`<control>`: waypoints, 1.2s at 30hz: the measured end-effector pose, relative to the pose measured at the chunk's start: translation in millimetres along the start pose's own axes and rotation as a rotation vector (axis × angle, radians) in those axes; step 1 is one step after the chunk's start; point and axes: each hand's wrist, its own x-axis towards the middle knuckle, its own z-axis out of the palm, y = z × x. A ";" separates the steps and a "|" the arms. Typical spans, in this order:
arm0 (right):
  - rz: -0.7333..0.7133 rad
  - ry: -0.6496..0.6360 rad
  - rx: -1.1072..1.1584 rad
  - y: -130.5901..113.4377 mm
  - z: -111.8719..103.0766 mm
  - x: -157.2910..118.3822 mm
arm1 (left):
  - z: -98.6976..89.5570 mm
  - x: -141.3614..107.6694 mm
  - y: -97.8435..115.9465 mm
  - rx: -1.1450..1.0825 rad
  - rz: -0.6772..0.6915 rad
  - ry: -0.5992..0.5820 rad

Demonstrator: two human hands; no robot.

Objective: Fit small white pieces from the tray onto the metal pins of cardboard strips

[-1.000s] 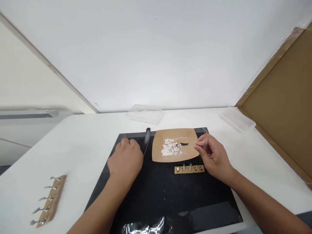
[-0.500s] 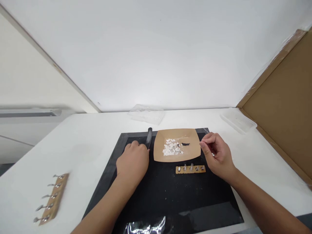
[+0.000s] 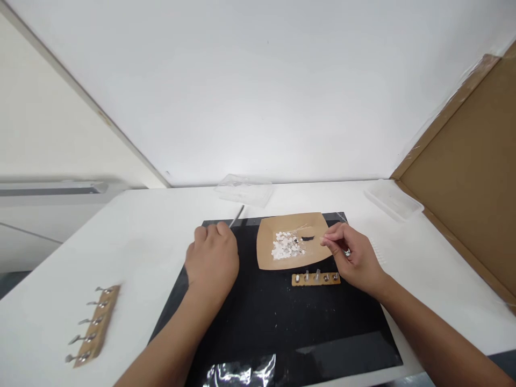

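Note:
My left hand (image 3: 212,257) is closed over the left part of the black mat (image 3: 258,317). A thin dark tool (image 3: 237,214), partly hidden by the fingers, sticks out beyond it. My right hand (image 3: 350,252) is pinched at the right edge of the brown tray (image 3: 264,244); whatever lies between its fingertips is too small to make out. White flakes (image 3: 287,245) and a dark sliver (image 3: 307,238) lie in the tray. Just below the tray is a short cork strip (image 3: 315,279) with small pieces standing in it.
At the left, a cork strip (image 3: 99,325) holds several metal pieces. A clear plastic bag (image 3: 244,190) lies behind the mat. A clear plastic lid or box (image 3: 394,200) is at the back right, beside a cardboard panel (image 3: 467,172).
My left hand has moved left and slightly back, and the dark tool has tilted and shifted back. My right hand has moved a little left, over the tray's edge.

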 end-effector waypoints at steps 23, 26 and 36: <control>-0.315 0.170 0.099 -12.2 21.1 -10.2 | -9.4 -29.5 43.9 -0.848 0.642 0.109; -0.314 0.192 0.075 -12.1 26.0 -7.3 | -9.4 -31.9 47.4 -0.883 0.652 0.005; -0.256 0.219 0.175 -6.7 29.7 -4.6 | -29.8 -42.6 57.7 -1.137 0.343 -0.190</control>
